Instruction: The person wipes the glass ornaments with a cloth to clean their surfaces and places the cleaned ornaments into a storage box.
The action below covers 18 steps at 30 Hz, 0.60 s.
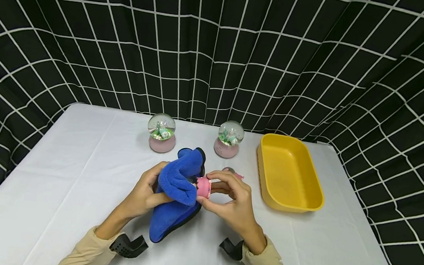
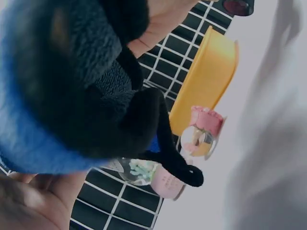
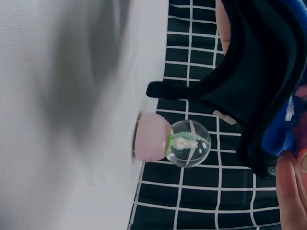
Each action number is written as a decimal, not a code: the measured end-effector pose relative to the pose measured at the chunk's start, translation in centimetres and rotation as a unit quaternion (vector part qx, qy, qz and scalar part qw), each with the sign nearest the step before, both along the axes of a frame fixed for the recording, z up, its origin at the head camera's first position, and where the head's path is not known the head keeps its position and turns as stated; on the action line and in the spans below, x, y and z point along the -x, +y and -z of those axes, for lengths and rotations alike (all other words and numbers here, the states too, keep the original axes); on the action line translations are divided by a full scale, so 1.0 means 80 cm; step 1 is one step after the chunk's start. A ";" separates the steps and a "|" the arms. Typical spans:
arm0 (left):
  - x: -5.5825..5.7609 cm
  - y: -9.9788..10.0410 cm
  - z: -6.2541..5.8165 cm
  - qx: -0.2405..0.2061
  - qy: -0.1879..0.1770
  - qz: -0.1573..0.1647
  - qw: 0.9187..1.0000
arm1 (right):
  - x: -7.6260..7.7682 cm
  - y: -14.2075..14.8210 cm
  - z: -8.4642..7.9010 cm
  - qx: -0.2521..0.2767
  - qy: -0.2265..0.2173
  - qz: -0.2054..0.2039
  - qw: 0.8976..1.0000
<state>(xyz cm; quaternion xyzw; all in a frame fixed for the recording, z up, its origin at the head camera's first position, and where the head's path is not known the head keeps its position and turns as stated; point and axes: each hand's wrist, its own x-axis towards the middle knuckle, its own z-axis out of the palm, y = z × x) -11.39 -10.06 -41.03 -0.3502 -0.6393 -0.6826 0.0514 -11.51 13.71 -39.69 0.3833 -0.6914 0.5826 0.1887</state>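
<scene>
Above the table, my left hand (image 1: 141, 197) grips a blue plush cloth (image 1: 174, 219) with black edging, folded around one end of a small ornament. My right hand (image 1: 237, 200) pinches the ornament's pink scalloped base (image 1: 203, 187) between thumb and fingers. The ornament's other end is mostly hidden in the cloth. Just beyond the right hand is a small snow globe with a pink base (image 2: 207, 120), partly covered in the head view. In the left wrist view the cloth's dark edging fills much of the picture.
Two larger snow globes with pale pink bases stand at the back, one on the left (image 1: 162, 143) and one nearer the middle (image 1: 226, 148). A yellow tub (image 1: 291, 179) sits on the right of the white-covered table (image 1: 60, 178). Black gridded cloth (image 1: 189, 42) hangs behind.
</scene>
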 end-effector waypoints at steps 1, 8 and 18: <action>0.000 0.000 0.000 -0.003 0.000 -0.004 1.000 | 0.000 0.000 0.000 0.001 -0.005 0.006 1.000; -0.008 0.007 -0.003 0.026 -0.057 -0.020 0.998 | -0.003 0.001 -0.001 -0.017 -0.027 0.060 0.998; -0.007 0.010 0.002 0.081 -0.042 -0.099 0.991 | -0.002 0.001 0.001 -0.059 -0.076 0.055 0.994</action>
